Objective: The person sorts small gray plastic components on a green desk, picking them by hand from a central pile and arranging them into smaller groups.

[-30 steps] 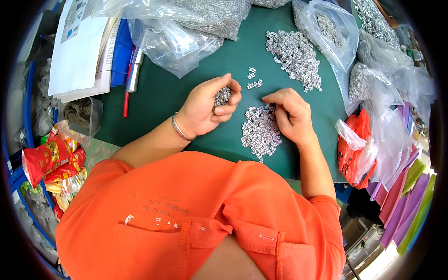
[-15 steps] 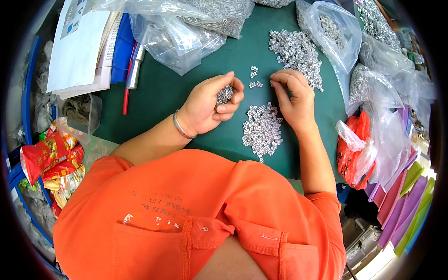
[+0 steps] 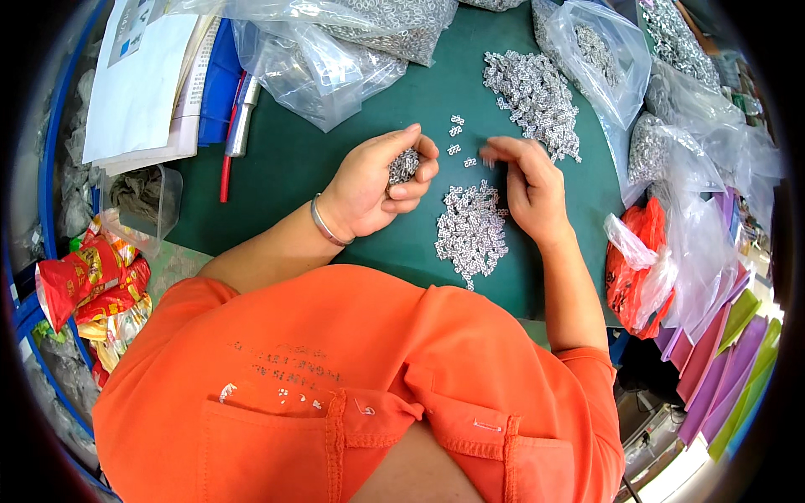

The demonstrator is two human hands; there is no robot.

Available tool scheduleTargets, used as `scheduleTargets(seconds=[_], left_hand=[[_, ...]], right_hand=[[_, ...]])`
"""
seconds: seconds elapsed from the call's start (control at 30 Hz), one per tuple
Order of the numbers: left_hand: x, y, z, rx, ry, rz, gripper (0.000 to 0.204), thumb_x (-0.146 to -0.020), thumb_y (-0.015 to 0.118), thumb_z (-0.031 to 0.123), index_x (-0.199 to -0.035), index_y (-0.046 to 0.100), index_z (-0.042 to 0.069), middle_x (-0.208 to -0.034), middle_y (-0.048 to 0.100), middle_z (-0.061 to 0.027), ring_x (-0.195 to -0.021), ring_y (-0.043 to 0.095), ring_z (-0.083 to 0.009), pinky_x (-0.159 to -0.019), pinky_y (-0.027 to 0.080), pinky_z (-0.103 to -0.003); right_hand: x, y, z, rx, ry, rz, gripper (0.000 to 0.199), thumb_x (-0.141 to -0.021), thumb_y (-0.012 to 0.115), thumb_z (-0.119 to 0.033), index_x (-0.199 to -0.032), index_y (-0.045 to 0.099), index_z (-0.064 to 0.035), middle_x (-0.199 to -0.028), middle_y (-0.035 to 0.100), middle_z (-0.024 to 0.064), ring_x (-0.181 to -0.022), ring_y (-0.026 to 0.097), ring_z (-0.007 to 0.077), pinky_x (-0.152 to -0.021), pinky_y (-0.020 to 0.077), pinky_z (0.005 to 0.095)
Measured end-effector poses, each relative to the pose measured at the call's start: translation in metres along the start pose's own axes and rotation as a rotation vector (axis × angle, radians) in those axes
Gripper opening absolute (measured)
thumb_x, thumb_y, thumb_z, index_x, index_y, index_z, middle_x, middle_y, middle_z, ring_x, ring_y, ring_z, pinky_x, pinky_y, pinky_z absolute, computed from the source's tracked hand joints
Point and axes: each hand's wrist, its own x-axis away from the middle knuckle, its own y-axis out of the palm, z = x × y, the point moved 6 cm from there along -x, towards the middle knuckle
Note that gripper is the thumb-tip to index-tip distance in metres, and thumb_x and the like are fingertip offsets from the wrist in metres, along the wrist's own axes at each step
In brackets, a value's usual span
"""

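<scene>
2 hands are over the green mat (image 3: 319,168), and I describe them as they stand. My left hand (image 3: 373,189) is cupped, palm up and half closed, with a small heap of little silver-white metal pieces (image 3: 404,165) inside the curled fingers. A thin bracelet (image 3: 323,225) sits on that wrist. My right hand (image 3: 528,189) is turned down, the fingers bent, and the fingertips (image 3: 495,151) pinch together at 1 or 2 pieces — I cannot tell how many, they are too small.

Just below the right hand, between both wrists, lies the near pile of pieces (image 3: 471,230). A few single pieces (image 3: 457,134) lie just beyond the fingertips, and further past them there is a bigger pile (image 3: 532,92), touching an open clear bag (image 3: 599,54). More clear bags (image 3: 335,59) are beyond the left hand, and a red bag (image 3: 641,268) is to the outer side of the right forearm.

What could go wrong, in my judgement: the cupped hand is already quite full, so a small tilt of it may spill pieces back on the mat. The pinch is on very small parts — they may slip out. Also the right wrist is near the pile under it and could push the pieces apart.
</scene>
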Motion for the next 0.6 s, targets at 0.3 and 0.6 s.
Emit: scheduleTargets(seconds=[0.3, 0.6], left_hand=[[0.0, 0.0, -0.001, 0.003, -0.008, 0.005, 0.035, -0.107, 0.036, 0.034, -0.097, 0.056, 0.007, -0.08, 0.05, -0.0027, -0.05, 0.035, -0.0047, -0.041, 0.027, -0.018], [-0.001, 0.0, -0.001, 0.0, -0.009, 0.017, 0.036, -0.107, 0.036, 0.034, -0.095, 0.055, 0.007, -0.08, 0.051, -0.003, -0.05, 0.036, -0.0049, -0.041, 0.027, -0.018]], right_hand=[[-0.004, 0.011, -0.022, -0.072, -0.155, -0.029, 0.037, -0.072, 0.054, 0.016, -0.101, 0.068, -0.0018, -0.087, 0.069, 0.0102, -0.075, 0.063, 0.0258, -0.072, 0.0517, 0.034], [-0.016, 0.017, -0.019, -0.065, -0.147, -0.047, 0.03, -0.076, 0.059, 0.013, -0.102, 0.066, -0.0014, -0.094, 0.067, 0.0124, -0.084, 0.061, 0.0294, -0.074, 0.0494, 0.0369]])
